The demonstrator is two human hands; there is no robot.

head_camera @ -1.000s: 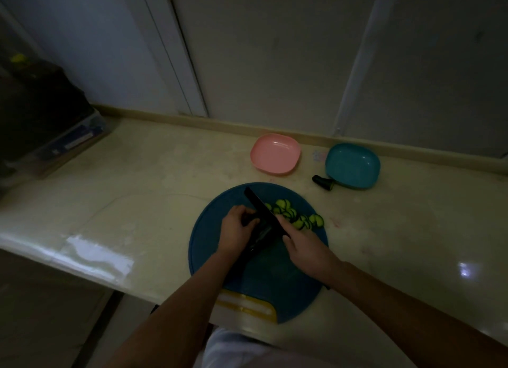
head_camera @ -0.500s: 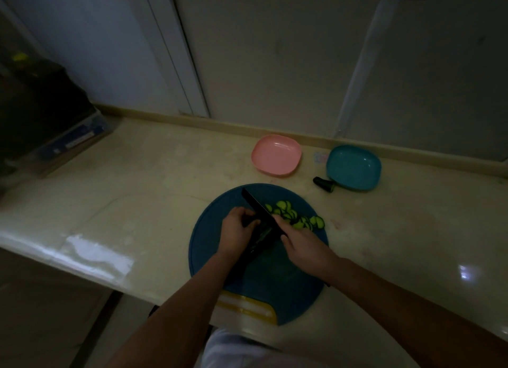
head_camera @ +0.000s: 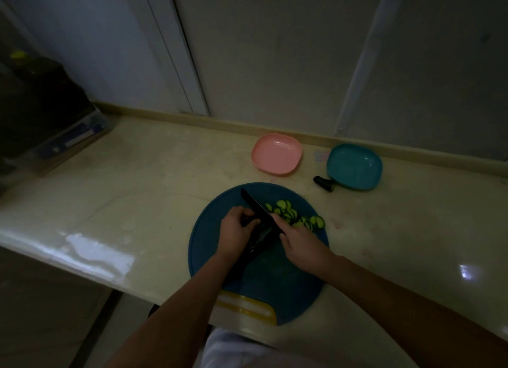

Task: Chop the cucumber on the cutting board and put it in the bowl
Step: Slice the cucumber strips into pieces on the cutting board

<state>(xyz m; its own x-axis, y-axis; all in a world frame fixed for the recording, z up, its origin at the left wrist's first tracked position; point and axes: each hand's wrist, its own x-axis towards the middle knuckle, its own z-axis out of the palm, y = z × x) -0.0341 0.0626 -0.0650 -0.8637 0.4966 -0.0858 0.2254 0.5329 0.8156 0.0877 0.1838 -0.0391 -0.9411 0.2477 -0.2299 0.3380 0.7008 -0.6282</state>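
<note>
**A:** How far along is the chopping?

**B:** Partway, I'd judge. A pile of cucumber slices [head_camera: 291,213] lies on the cutting board [head_camera: 209,246], just right of the frame's centre, touching the far side of the knife [head_camera: 255,205]. A dark length that looks like the uncut cucumber [head_camera: 258,242] runs from under the blade toward the lower centre. The light is too dim to say how much of it is left.

**A:** Anything in a bowl?

**B:** Nothing I can see. The pink bowl [head_camera: 276,153] and the teal bowl [head_camera: 354,165] sit above the board, toward the upper right, well apart from the slices. So the rest of the cutting and the whole transfer remain. Which of the 2 bowls is meant, I can't tell.

**A:** And the hands?

**B:** The right hand [head_camera: 301,242] is wrapped round the knife handle, with 1 finger reaching forward along the blade's back. The left hand [head_camera: 235,230], just left of the blade, has its fingers curled down onto the dark piece, pinning it to the board.
</note>
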